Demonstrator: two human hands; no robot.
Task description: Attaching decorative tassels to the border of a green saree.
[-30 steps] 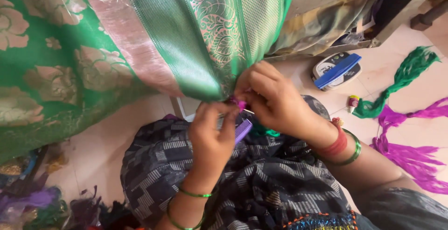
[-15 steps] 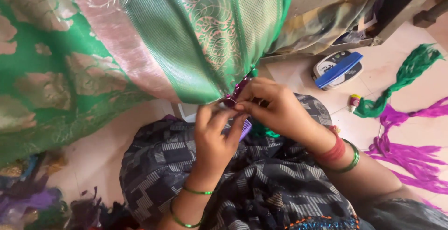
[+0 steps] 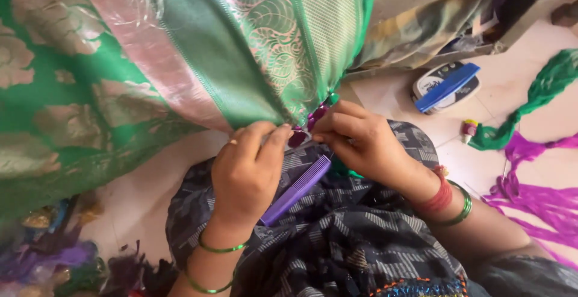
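Pinched shut on the gathered edge of green brocade cloth [image 3: 265, 50] by left hand [image 3: 247, 173] and right hand [image 3: 361, 143], fingertips nearly meeting around small magenta tassel threads [image 3: 310, 125] at the cloth's lowest point. Purple comb [image 3: 296, 190] resting on dark patterned lap fabric [image 3: 337, 243] just under the left hand (touching or not, cannot tell). Magenta thread bundle [image 3: 536, 197] well apart on pale floor [image 3: 512, 92].

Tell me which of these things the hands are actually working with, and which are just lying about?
In use:
green patterned silk cloth with pink border
small dark purple tassel at its edge
left hand and right hand, pinching there

Lying about:
purple plastic comb on the lap
white-and-blue box
green thread bundle
magenta thread bundle
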